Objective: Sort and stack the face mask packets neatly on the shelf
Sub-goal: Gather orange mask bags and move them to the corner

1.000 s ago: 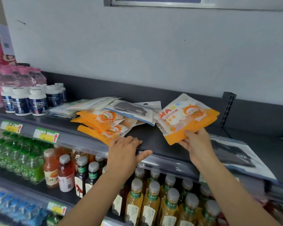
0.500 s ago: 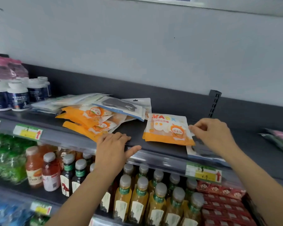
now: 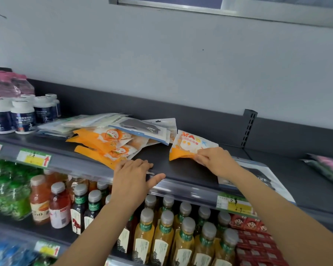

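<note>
A loose pile of orange-and-white mask packets (image 3: pixel 108 144) lies on the dark top shelf (image 3: pixel 181 169), with a clear packet holding a grey mask (image 3: pixel 140 129) on top and pale packets (image 3: pixel 79 124) behind. One orange-and-white mask packet (image 3: pixel 190 145) lies apart to the right; my right hand (image 3: pixel 216 160) pinches its near right corner. My left hand (image 3: pixel 133 173) rests flat on the shelf's front edge beside the pile, fingers spread, holding nothing. A large blue-and-white packet (image 3: pixel 258 175) lies under my right forearm.
White-capped jars (image 3: pixel 23 116) and pink bottles (image 3: pixel 10 85) stand at the shelf's left end. A pink-and-dark packet (image 3: pixel 327 167) lies at the far right. A slotted upright (image 3: pixel 248 127) rises from the shelf back. Drink bottles (image 3: pixel 161 231) fill the lower shelf.
My right hand set the orange packet down on the shelf, let go briefly, and now pinches its near corner. The packet has shifted. My left hand stays on the shelf edge.
</note>
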Available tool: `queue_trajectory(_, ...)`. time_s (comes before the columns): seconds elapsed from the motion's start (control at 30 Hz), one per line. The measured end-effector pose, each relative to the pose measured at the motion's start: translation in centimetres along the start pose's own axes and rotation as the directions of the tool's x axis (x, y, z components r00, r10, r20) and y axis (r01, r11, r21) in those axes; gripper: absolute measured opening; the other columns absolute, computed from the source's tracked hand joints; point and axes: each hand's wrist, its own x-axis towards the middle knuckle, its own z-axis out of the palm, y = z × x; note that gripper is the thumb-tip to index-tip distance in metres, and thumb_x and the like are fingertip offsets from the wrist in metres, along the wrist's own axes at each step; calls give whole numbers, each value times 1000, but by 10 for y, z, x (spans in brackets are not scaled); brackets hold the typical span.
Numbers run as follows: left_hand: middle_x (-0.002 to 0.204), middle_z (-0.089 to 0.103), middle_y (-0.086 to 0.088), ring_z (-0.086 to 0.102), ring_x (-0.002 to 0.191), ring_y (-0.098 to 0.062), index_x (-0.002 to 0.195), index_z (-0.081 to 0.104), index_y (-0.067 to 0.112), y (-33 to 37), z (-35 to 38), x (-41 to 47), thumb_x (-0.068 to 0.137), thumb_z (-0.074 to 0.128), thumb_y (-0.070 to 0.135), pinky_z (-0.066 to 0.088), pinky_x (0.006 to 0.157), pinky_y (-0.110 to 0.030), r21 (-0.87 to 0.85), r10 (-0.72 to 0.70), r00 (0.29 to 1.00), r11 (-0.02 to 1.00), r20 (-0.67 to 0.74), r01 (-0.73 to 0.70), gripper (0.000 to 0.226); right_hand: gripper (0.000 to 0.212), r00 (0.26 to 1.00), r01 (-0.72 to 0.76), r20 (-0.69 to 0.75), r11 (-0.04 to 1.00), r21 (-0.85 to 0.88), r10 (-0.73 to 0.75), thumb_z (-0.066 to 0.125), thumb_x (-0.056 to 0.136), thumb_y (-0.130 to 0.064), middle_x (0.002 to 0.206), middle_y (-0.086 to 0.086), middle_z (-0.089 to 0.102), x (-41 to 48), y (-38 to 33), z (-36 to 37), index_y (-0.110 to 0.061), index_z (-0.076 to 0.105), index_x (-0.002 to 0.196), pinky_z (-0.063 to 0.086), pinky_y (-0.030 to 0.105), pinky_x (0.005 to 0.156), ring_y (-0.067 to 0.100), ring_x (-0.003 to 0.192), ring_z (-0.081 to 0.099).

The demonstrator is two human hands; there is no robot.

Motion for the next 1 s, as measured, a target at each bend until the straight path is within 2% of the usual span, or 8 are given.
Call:
queue_trajectory(0.17,81,71,8,68,74,-16,85,75,23,0,1,1,86,12,74,30,79,-31,-8,3,1000,1000,9,-3,82,44,900,-168,-301,888,429,316,38,99,-28,58,0,44,-1,4,-12,-16,42,57,32,32,57,22,63,45)
queue_trajectory(0.3,78,70,7,67,73,-17,85,75,22,-1,1,0,85,15,74,30,79,-31,-10,10,1000,1000,27,-10,80,31,907,-115,-359,951,288,219,44,95,-26,104,5,67,-2,0,-8,-10,66,81,42,29,68,25,92,59)
queue_trajectory(0.4,79,70,7,66,74,-17,86,75,22,-1,3,0,84,24,73,30,79,-30,-1,19,999,1000,38,-19,72,32,999,-27,-36,982,185,34,59,88,-36,143,0,44,-4,-5,6,-15,62,112,37,30,98,21,126,45)
queue_trajectory(0.53,80,70,6,67,74,-18,87,75,21,-1,-1,-1,81,33,70,30,79,-30,-8,23,996,1000,86,-22,65,59,999,-23,42,997,79,20,56,90,-39,145,2,40,-2,-4,15,-20,35,142,36,34,102,23,129,41)
queue_trajectory(0.63,81,71,6,68,75,-17,87,75,21,0,-7,1,81,31,70,32,80,-30,3,20,995,1000,98,-20,66,40,998,53,-13,985,-163,-56,38,97,-16,131,7,52,2,-2,17,-18,43,137,42,35,90,29,116,52)
queue_trajectory(0.77,92,72,7,68,89,-15,108,70,26,5,-21,8,78,11,78,45,82,-37,30,-4,982,1000,188,-2,84,40,979,-64,-199,992,-109,42,34,97,-8,115,15,62,-1,11,10,-19,52,130,46,36,77,34,99,58)
queue_trajectory(0.87,121,63,10,53,119,-14,136,46,35,23,-30,16,80,19,75,35,98,-43,36,-13,966,999,257,4,74,27,888,-190,-402,974,120,222,38,95,-6,98,19,62,-12,32,-9,-8,54,115,41,35,68,37,88,58)
queue_trajectory(1.0,139,48,11,42,129,-12,140,39,36,54,-39,32,91,55,41,34,104,-34,-257,118,941,966,318,-35,52,22,615,-290,-505,770,569,605,32,97,-4,82,21,56,-30,73,-29,-1,51,85,36,35,62,36,81,57)
